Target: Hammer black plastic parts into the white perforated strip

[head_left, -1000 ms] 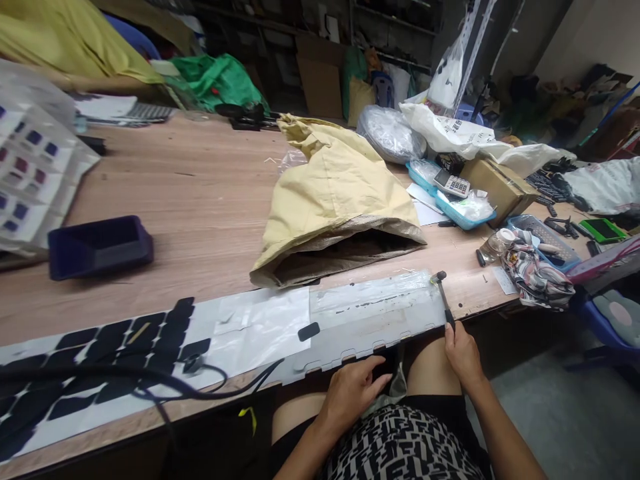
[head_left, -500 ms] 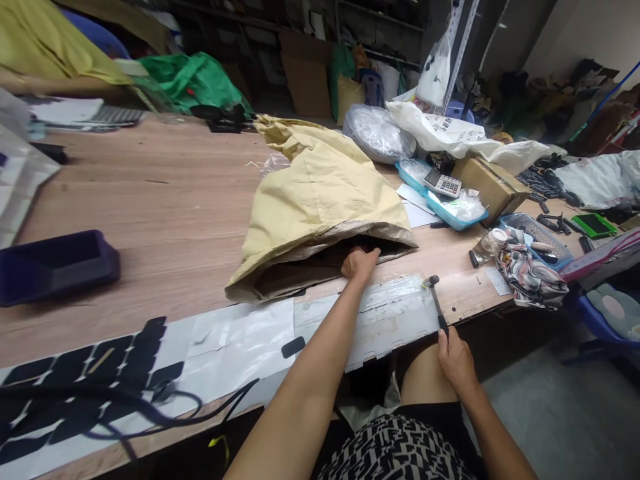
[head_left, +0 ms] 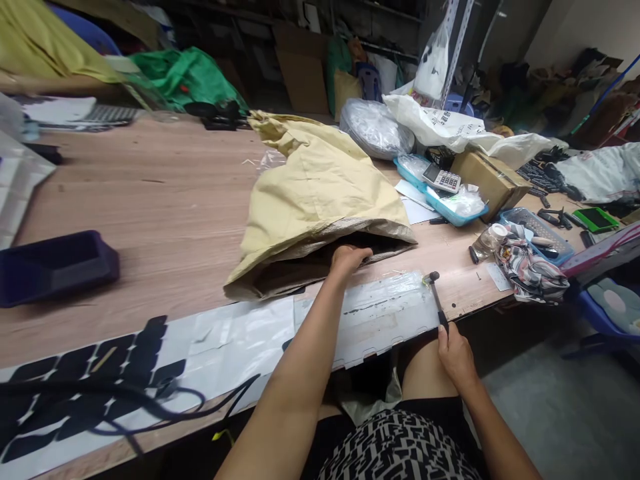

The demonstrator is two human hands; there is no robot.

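Note:
A big yellow sack (head_left: 320, 193) lies on its side on the wooden table (head_left: 165, 200), its mouth facing me. My left hand (head_left: 347, 259) reaches into that mouth, its fingers curled and partly hidden inside; what they hold, if anything, is hidden. My right hand (head_left: 454, 353) is at the table's front edge, closed on the handle of a small hammer (head_left: 437, 297) whose head rests on the table. A long grey-white strip (head_left: 370, 313) lies along the front edge between my hands.
Black cut pieces (head_left: 95, 373) and a black cable (head_left: 165, 407) lie on the strip at left. A dark blue tray (head_left: 55, 265) sits at left. A calculator in a blue basket (head_left: 443, 190), a cardboard box (head_left: 490, 180) and plastic bags crowd the right.
My left hand rose from my lap, reached across the strip and went into the sack's mouth. My right hand has kept hold of the hammer.

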